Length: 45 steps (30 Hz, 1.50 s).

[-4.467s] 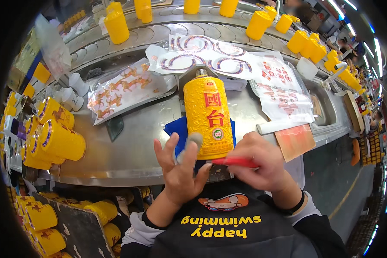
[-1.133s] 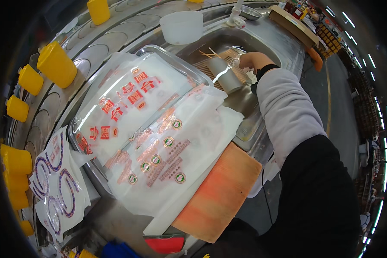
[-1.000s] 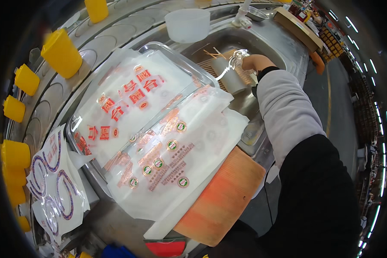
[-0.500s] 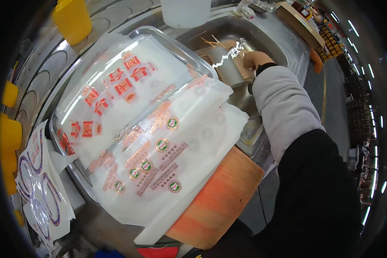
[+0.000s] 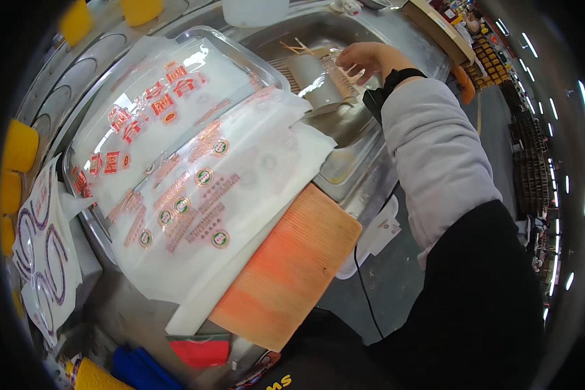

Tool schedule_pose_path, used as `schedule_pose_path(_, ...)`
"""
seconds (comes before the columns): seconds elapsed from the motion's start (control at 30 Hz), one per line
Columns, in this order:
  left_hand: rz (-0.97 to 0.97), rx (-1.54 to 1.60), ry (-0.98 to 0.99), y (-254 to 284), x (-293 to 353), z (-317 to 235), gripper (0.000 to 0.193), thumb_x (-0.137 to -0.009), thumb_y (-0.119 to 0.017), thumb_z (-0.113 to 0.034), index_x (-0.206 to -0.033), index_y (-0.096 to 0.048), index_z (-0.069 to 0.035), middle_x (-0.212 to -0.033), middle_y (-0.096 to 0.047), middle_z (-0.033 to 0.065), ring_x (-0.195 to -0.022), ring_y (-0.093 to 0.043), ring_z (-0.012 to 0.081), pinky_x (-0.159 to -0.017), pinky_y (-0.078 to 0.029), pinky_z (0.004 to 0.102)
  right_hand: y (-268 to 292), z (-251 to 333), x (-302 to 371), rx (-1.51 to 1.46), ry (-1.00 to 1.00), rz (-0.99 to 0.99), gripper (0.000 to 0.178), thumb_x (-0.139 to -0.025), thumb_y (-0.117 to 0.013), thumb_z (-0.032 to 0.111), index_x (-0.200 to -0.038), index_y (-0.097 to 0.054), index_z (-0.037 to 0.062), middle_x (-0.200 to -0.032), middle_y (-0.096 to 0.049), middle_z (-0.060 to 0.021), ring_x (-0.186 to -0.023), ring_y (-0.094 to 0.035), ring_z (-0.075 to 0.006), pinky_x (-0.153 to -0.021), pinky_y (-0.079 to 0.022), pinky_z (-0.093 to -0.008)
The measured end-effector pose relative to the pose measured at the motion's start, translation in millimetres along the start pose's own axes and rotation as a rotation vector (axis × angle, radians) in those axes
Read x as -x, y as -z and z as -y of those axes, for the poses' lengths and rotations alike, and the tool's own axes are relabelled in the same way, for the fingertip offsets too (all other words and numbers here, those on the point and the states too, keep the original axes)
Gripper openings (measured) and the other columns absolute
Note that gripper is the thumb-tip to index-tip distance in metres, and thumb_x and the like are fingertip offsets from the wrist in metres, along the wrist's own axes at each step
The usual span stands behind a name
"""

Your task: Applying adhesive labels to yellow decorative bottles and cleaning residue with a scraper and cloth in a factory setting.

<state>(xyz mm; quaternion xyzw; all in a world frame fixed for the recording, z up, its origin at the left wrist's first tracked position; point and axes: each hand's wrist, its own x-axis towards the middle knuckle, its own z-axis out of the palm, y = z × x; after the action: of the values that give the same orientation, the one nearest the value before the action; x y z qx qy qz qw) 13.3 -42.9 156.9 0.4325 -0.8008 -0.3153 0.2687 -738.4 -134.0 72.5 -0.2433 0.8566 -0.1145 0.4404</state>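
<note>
My right hand (image 5: 364, 60) reaches over the steel sink (image 5: 364, 133) at the upper middle. Its fingers are loosely bent and apart, and nothing shows between them. Just left of the fingers, a grey cylinder (image 5: 320, 91) lies tilted on a slatted, light-brown piece (image 5: 286, 71) in the sink. Thin wooden sticks (image 5: 298, 47) rest beyond the cylinder. Glare off something clear beside the cylinder hides detail there. My left hand is out of view.
Left of the sink, a metal tray (image 5: 276, 77) carries printed white and clear sheets (image 5: 266, 153). An orange ribbed board (image 5: 292, 260) lies in front of them. A white tub (image 5: 257, 12) stands beyond. Yellow containers (image 5: 19, 144) line the left, and a cardboard box (image 5: 435, 29) sits at upper right.
My right hand has lifted off the far right side of the cylinder and its fingers have spread. The bright white zigzag streak over the cylinder is gone. The whole view has shifted.
</note>
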Motion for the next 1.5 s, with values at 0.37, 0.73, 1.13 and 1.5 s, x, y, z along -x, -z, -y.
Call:
schedule_pose_path(0.37, 0.475, 0.137, -0.121, -4, -10, -130, 0.036, -0.093, -0.047, -0.029, -0.083, -0.065, 0.001, -0.084, -0.065, 0.0186, -0.077, -0.061, 0.0326, -0.073, -0.046, 0.0417, -9, 50, 99, -0.616, 0.439, -0.341, 0.038, -0.086, -0.066, 0.024, -0.117, -0.052, 0.0067, -0.109, -0.053, -0.0102, -0.097, -0.055, -0.0257, -0.083, -0.05, -0.0503)
schedule_pose_path(0.73, 1.132, 1.53, 0.342, -237, -57, -207, 0.059, -0.093, -0.054, -0.04, -0.137, -0.032, -0.008, -0.127, -0.049, 0.0079, -0.113, -0.05, 0.0166, -0.096, -0.041, 0.0339, -60, 28, 223, -1.537, 0.799, 0.074, 0.028, -0.095, -0.049, 0.017, -0.104, -0.044, -0.0098, -0.105, -0.049, -0.023, -0.1, -0.052, -0.0357, -0.092, -0.044, -0.0563)
schedule_pose_path(1.13, 0.585, 1.221, -0.139, -258, -10, -172, 0.04, -0.087, -0.066, -0.017, -0.117, -0.048, 0.001, -0.104, -0.061, 0.0078, -0.1, -0.058, 0.0146, -0.088, -0.045, 0.0303, -122, 7, 301, -1.967, 1.164, 0.501, 0.034, -0.094, -0.05, 0.019, -0.109, -0.05, -0.0112, -0.098, -0.055, -0.0186, -0.083, -0.055, -0.023, -0.07, -0.05, -0.0333)
schedule_pose_path(1.5, 0.497, 1.251, -0.014, -256, -96, -184, 0.072, -0.091, -0.055, -0.033, -0.138, -0.021, 0.009, -0.132, -0.042, 0.0206, -0.124, -0.041, 0.0259, -0.104, -0.03, 0.0343, -121, 115, 254, -1.375, 1.043, 0.12, 0.024, -0.09, -0.058, 0.021, -0.106, -0.054, 0.0035, -0.089, -0.059, -0.0087, -0.074, -0.057, -0.0159, -0.062, -0.049, -0.0317)
